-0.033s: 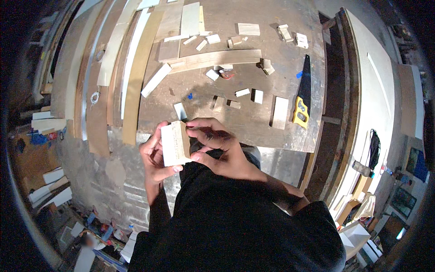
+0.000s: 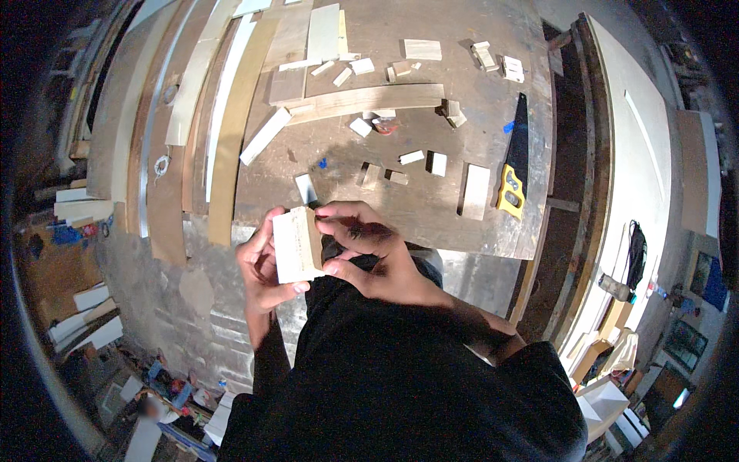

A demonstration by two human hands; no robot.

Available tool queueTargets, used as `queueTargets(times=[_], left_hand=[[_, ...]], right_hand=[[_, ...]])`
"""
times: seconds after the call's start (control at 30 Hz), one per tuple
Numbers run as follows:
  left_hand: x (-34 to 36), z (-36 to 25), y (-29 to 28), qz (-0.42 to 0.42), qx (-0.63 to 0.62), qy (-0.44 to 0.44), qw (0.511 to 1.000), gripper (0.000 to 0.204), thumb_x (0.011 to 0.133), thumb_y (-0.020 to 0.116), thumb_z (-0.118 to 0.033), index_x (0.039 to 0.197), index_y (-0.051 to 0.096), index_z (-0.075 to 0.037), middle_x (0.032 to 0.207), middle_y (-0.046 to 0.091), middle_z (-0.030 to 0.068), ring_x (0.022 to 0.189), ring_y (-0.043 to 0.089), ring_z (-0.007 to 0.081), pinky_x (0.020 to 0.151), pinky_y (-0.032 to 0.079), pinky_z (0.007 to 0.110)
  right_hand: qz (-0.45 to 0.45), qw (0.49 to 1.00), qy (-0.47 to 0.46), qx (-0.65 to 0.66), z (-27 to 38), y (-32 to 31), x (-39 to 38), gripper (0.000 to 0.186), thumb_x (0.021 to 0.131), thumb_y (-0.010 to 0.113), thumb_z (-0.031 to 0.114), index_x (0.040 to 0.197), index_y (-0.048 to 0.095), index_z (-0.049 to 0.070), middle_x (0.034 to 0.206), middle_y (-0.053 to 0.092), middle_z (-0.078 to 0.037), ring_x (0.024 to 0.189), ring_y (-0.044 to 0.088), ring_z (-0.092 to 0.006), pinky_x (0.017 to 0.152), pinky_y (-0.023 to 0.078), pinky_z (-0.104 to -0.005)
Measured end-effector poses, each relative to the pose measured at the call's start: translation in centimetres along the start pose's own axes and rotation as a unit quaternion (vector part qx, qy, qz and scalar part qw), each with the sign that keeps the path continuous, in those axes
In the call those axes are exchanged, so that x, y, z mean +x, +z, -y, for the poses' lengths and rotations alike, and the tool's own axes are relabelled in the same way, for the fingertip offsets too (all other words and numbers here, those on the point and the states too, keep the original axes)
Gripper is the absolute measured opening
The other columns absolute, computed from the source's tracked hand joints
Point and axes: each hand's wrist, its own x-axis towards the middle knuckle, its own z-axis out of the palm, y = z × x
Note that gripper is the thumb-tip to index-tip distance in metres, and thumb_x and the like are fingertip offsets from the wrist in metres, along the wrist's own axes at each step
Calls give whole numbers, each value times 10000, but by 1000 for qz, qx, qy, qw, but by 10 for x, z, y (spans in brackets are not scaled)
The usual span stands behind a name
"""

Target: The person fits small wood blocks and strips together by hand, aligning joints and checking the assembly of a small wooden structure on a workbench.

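Observation:
Both hands hold one pale wood block (image 2: 295, 245) in front of my body, just off the near edge of the workbench. Its broad face is brightly lit, and a rougher, yellower side faces right. My left hand (image 2: 260, 262) grips the left side, thumb along the bottom edge. With fingertips at the upper right corner and thumb at the lower right, my right hand (image 2: 377, 250) pinches the other side. A small wood offcut (image 2: 306, 189) lies on the bench just beyond the block. Further right on the bench is a flat wood piece (image 2: 476, 192).
A handsaw (image 2: 513, 169) with a yellow handle lies at the right of the workbench (image 2: 346, 154). Several long boards (image 2: 235, 131) run along the left side. A long plank (image 2: 362, 102) and small offcuts lie farther back. A large pale panel (image 2: 627, 154) stands beyond the right edge.

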Motion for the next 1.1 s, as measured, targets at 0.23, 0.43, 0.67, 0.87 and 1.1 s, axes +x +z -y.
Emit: queueTargets(times=[0.23, 0.43, 0.67, 0.87, 1.1], left_hand=[[-1, -8, 13, -40, 51, -3, 998, 1060, 595, 909, -129, 1508, 400, 51, 1426, 569, 153, 1140, 644, 188, 1011, 486, 346], [-16, 11, 11, -134, 40, -22, 990, 1102, 560, 916, -176, 1494, 393, 89, 1412, 576, 170, 1248, 589, 207, 1076, 429, 352], [-11, 21, 19, -91, -44, -57, 993, 1059, 582, 891, -135, 1500, 400, 58, 1530, 479, 141, 1318, 554, 245, 1109, 431, 402], [10, 19, 51, -88, 49, 19, 995, 975, 627, 913, -52, 1477, 444, 35, 1448, 518, 176, 1253, 582, 221, 1063, 469, 379], [46, -15, 111, -180, 350, 113, 912, 846, 610, 860, -5, 1396, 547, -18, 1288, 579, 176, 1127, 653, 254, 817, 611, 326]], right_hand=[[100, 982, 161, 15, -3, -17, -20, 478, 933, 688, 74, 1391, 561, 16, 1413, 512, -142, 1190, 610, -235, 878, 610, -352], [261, 951, 163, 22, -30, -46, -38, 306, 965, 666, 95, 1259, 658, 12, 1132, 736, -130, 1041, 704, -179, 846, 565, -313], [181, 964, 196, -1, -2, -56, -15, 410, 990, 593, 56, 1397, 567, 16, 1087, 739, -136, 976, 700, -172, 830, 568, -314], [175, 957, 230, 4, 17, -62, -1, 616, 912, 716, 120, 1476, 481, 35, 1187, 672, -112, 1035, 664, -181, 820, 566, -310], [8, 981, 187, 45, 16, -74, 14, 748, 760, 892, 184, 1398, 540, 15, 1271, 602, -114, 1123, 606, -192, 876, 546, -317]])
